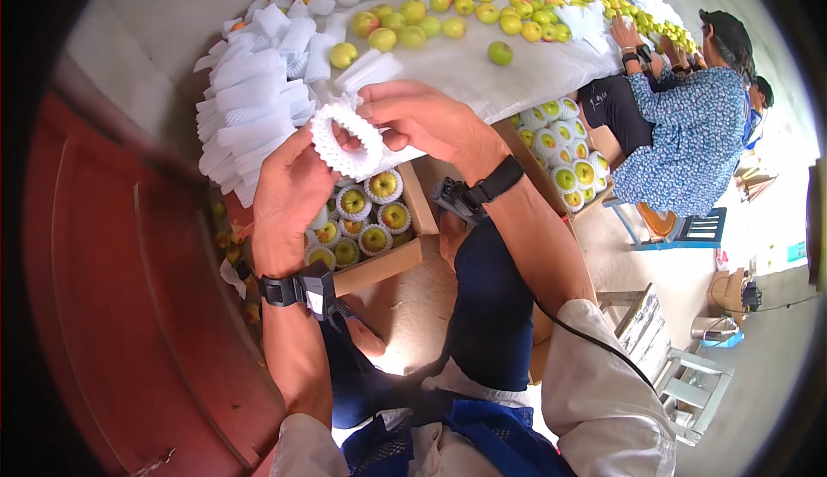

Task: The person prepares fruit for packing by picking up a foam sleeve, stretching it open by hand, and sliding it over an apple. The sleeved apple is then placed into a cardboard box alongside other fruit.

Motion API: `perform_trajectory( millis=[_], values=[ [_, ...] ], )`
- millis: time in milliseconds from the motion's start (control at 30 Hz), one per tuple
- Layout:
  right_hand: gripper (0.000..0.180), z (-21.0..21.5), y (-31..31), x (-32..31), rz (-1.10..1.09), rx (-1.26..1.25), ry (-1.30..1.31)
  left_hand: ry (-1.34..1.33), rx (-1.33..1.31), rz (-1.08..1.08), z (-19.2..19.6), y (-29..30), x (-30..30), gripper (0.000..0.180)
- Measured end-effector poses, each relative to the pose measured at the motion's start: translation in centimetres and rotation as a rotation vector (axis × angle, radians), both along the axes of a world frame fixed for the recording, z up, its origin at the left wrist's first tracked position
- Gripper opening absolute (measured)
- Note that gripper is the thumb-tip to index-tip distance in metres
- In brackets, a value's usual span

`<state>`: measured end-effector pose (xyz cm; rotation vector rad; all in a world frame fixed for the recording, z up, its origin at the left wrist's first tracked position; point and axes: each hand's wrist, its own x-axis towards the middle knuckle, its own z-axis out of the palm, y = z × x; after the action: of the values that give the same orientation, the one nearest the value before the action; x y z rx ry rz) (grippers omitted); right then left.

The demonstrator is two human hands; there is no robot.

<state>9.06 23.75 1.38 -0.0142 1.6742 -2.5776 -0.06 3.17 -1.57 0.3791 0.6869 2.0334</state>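
Note:
Between my two hands is a white foam net sleeve [348,139], spread into a ring whose opening faces me. My left hand [291,180] grips its left and lower side, fingers curled round the edge. From the right, my right hand [431,124] pinches its upper right rim with thumb and fingers. No apple shows inside the ring. Just beyond lie loose yellow-green apples [382,39] on the pale table covering [457,68]. A heap of flattened foam sleeves [250,89] lies to the left of my hands. Below them stands a cardboard box [379,272] of sleeved apples [376,238].
Another box of sleeved apples [564,177] stands to the right under the table edge. A person in a patterned blue shirt [689,124] works at the table, near a blue chair [698,229]. A red door-like panel [129,287] is close on my left. A wooden stool [642,326] stands lower right.

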Motion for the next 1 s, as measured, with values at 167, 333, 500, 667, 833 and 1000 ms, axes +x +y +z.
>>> perform_trajectory(
  millis=[167,333,500,667,833,1000],
  values=[
    [0.015,-1.1,0.7,-0.3,-0.050,0.032,0.021,-0.017,0.019,0.111,0.3,1.4,0.2,0.034],
    [0.017,0.8,2.4,-0.3,-0.094,0.018,0.048,0.003,0.052,0.127,0.8,3.6,-0.6,0.033],
    [0.025,-0.2,6.6,-2.4,-0.064,0.332,0.245,0.079,0.020,0.160,2.2,6.3,-1.2,0.033],
    [0.020,-0.2,7.9,-3.0,0.008,-0.031,0.154,0.225,-0.002,0.060,0.9,8.9,-3.9,0.029],
    [0.018,-3.8,8.4,-3.2,-0.128,-0.070,0.023,0.292,-0.221,0.113,-2.6,11.3,-3.9,0.025],
    [0.020,-8.5,11.3,-4.3,-0.191,-0.065,-0.081,0.272,-0.377,0.175,-5.5,13.1,-5.5,0.023]
  ],
)
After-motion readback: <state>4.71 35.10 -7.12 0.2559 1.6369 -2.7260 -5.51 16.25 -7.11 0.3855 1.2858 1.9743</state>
